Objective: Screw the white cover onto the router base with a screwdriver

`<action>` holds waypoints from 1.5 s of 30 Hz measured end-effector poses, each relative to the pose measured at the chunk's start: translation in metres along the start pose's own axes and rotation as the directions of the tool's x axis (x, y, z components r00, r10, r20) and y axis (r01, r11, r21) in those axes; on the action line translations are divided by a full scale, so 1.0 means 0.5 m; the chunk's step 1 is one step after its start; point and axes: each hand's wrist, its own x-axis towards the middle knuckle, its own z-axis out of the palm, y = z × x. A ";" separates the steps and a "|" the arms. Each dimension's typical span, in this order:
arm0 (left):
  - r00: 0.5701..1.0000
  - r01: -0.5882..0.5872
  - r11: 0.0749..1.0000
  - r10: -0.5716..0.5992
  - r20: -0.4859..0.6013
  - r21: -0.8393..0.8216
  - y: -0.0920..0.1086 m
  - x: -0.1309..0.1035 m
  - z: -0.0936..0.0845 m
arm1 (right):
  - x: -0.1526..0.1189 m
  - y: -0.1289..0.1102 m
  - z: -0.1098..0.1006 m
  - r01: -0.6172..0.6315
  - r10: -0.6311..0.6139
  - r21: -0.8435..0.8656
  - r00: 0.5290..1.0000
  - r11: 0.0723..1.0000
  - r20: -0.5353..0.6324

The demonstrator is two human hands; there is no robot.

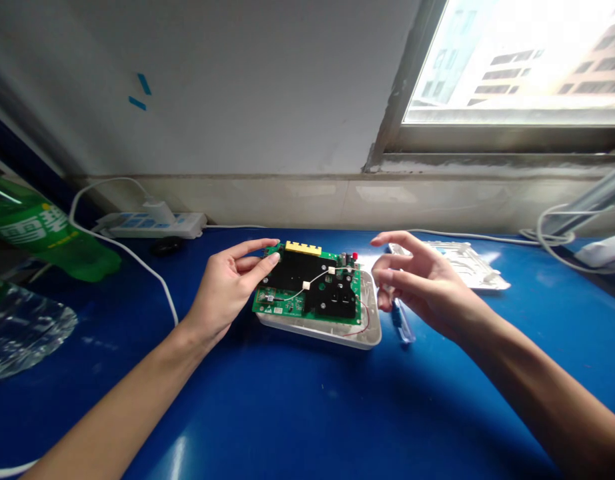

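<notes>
A green circuit board point(312, 307) with a black cover, a yellow connector strip and a thin white cable is tilted over a white plastic casing point(337, 333). My left hand point(237, 273) pinches the board's upper left corner between thumb and fingers. To the right of the board, my right hand point(412, 277) is held in the air with its fingers curved and apart, nothing between them. A thin red wire curves inside the casing at its right side. Just beneath my right hand lies a clear-handled tool point(402, 323), partly hidden by the fingers.
Behind my right hand lies a white plastic cover point(467, 267). On the blue table point(307, 413), a power strip point(182, 225) and a black object point(166, 246) stand back left, green point(52, 233) and clear point(27, 330) bottles at far left. White cables run along both sides.
</notes>
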 end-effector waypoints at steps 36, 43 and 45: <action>0.983 0.144 0.989 -0.145 0.113 0.013 0.007 0.000 -0.005 | 0.000 0.001 -0.040 0.256 -0.198 -0.775 0.965 0.578 0.171; 0.967 0.201 0.979 -0.205 0.150 0.041 0.002 0.001 -0.009 | 0.007 0.033 -0.050 0.356 -0.243 -0.860 0.928 0.365 0.281; 0.956 0.234 0.972 -0.236 0.172 0.037 0.002 0.002 -0.010 | 0.011 0.040 -0.050 0.374 -0.280 -0.862 0.916 0.342 0.287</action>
